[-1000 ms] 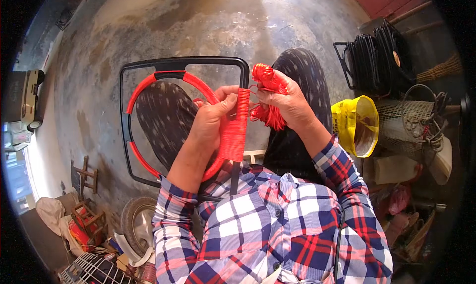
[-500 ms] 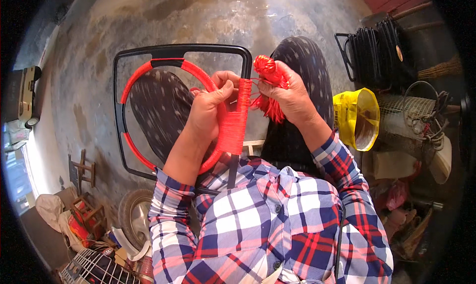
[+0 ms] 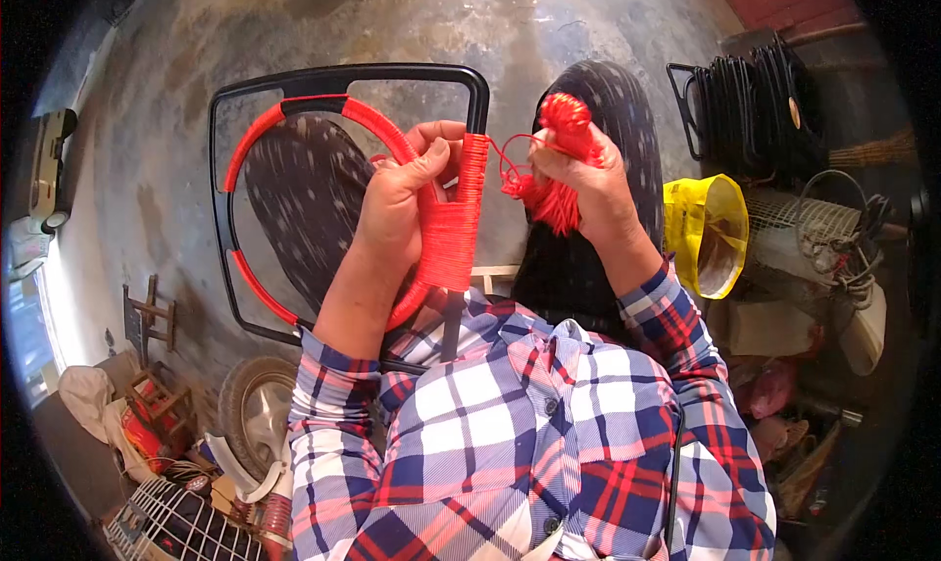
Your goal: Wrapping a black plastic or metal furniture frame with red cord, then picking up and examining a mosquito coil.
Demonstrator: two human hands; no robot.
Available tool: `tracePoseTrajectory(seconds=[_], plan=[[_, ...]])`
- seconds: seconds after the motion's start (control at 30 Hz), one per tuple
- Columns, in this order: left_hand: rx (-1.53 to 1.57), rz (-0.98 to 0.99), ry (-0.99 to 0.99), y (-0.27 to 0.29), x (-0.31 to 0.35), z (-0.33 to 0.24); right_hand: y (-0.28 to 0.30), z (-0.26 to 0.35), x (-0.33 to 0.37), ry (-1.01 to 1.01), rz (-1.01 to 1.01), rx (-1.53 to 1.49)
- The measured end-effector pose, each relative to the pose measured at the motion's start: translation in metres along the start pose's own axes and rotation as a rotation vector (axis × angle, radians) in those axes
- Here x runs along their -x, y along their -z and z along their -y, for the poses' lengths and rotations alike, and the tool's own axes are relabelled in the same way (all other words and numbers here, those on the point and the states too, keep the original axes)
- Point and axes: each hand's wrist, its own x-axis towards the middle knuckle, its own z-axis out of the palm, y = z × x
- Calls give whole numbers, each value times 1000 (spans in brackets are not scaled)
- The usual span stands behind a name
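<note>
Across my lap lies a black metal frame, rectangular with rounded corners and a round ring inside it. Red cord wrapping covers much of the ring and part of the frame's right side, binding the two together there. My left hand is closed around the ring beside this wrapping, with its thumb on top and some fingers hidden behind. Off to the right, my right hand grips a bundle of red cord whose loops hang below the fist. A slack strand runs from the bundle to the wrapped side.
To the right stand a yellow bag, a stack of black frames and a wire mesh cage. On the left are a wheel, a small wooden stool and a white wire basket. The floor is concrete.
My right hand has moved right with the cord bundle, away from the frame, and the strand between them now shows longer. The frame and my left hand have shifted slightly up and left.
</note>
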Motion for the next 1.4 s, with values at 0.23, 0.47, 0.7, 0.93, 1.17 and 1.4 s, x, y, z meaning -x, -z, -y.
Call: tracePoseTrajectory(seconds=[0.23,0.47,0.7,0.93,1.17,1.4], plan=[[-15,16,5,4,-4,5,-24,-7,8,-182,105,-47],[13,0,31,-1,-2,6,-32,-11,2,-158,94,-20],[14,-14,28,0,1,6,-10,-8,-2,-204,9,-243],[-59,-89,-16,1,-2,11,-29,-10,-22,-152,-8,-266],[-42,-153,6,-1,-4,13,-39,-3,-22,-257,123,-295],[-50,-113,43,11,-10,17,-35,-10,-20,-263,135,-233]])
